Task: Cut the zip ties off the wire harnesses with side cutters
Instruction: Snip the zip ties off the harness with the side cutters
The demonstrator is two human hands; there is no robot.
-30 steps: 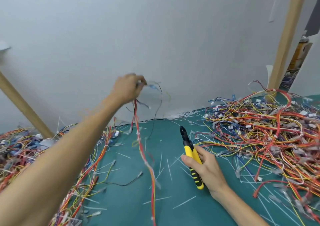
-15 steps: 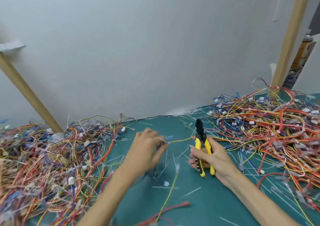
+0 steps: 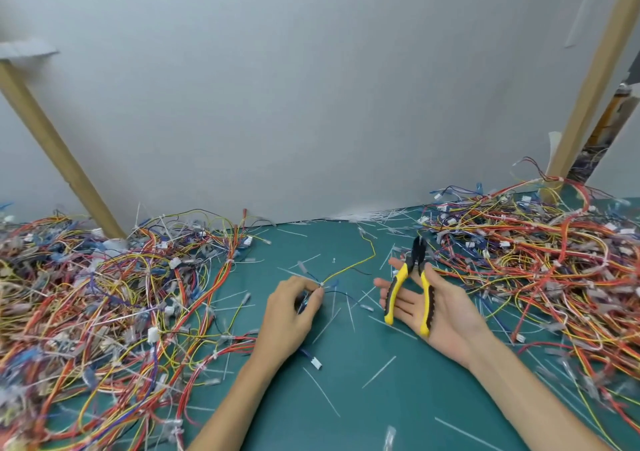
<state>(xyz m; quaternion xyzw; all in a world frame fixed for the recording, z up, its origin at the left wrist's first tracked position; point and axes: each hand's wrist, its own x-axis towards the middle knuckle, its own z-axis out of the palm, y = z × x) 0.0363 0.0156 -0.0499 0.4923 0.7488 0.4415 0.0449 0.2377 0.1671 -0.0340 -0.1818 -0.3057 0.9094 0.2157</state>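
Observation:
My left hand (image 3: 294,307) rests low on the green mat, pinching a small wire harness (image 3: 349,268) where its yellow, blue and black wires meet at a white zip tie (image 3: 322,283). A blue lead with a white connector (image 3: 316,363) trails out under that hand. My right hand (image 3: 434,307) lies palm up to the right and holds the yellow-and-black side cutters (image 3: 408,288). Their handles are spread and the black jaws (image 3: 418,247) point away from me. The jaws are a hand's width right of the zip tie.
A big tangle of wire harnesses (image 3: 114,308) covers the mat's left side, another pile (image 3: 530,260) the right. Cut white zip-tie strips (image 3: 322,390) litter the green mat (image 3: 346,416) between them. A grey wall (image 3: 311,87) and two slanted wooden posts (image 3: 59,152) stand behind.
My left hand came down from high in the air to the mat and now pinches a small harness. My right hand turned palm up and the cutter handles spread apart.

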